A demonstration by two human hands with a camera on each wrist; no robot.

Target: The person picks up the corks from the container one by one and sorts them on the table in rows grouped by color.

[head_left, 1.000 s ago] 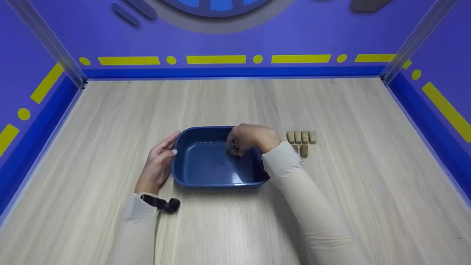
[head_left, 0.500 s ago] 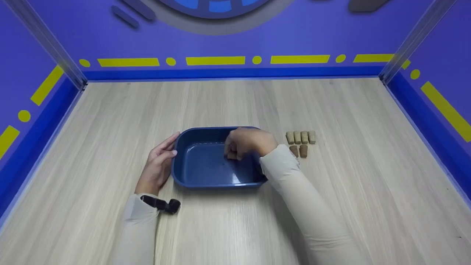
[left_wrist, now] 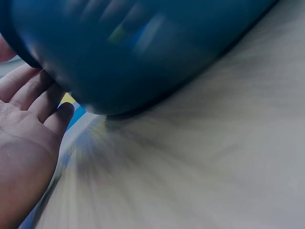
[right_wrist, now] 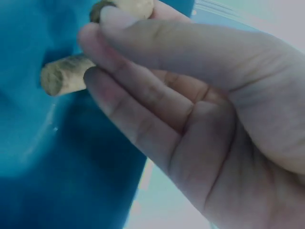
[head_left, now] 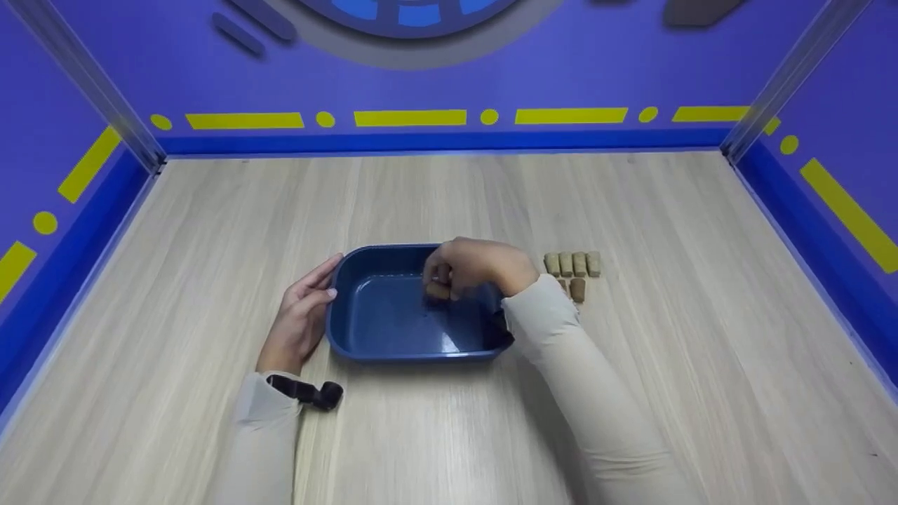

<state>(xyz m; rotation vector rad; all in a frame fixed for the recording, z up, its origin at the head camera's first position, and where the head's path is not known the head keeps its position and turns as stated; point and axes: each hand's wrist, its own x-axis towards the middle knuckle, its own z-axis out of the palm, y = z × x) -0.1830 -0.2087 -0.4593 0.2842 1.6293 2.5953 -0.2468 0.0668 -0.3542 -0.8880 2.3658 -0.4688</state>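
Note:
A dark blue plastic bin sits on the table in the head view. My left hand rests against its left side, thumb at the rim and fingers along the outer wall. Inside the bin my right hand pinches a cork between thumb and fingertips, seen at the top of the right wrist view. Another cork lies in the bin beside the lower fingertips; I cannot tell whether they touch it. From the head only one brown cork shows under the right hand.
Right of the bin stand several corks in a row. In front of them are two darker corks, one partly hidden by the right sleeve. Blue walls enclose the table's back and sides.
Within the bin my right hand has shifted slightly left with its fingers at the cork. The left hand and the bin have stayed in place.

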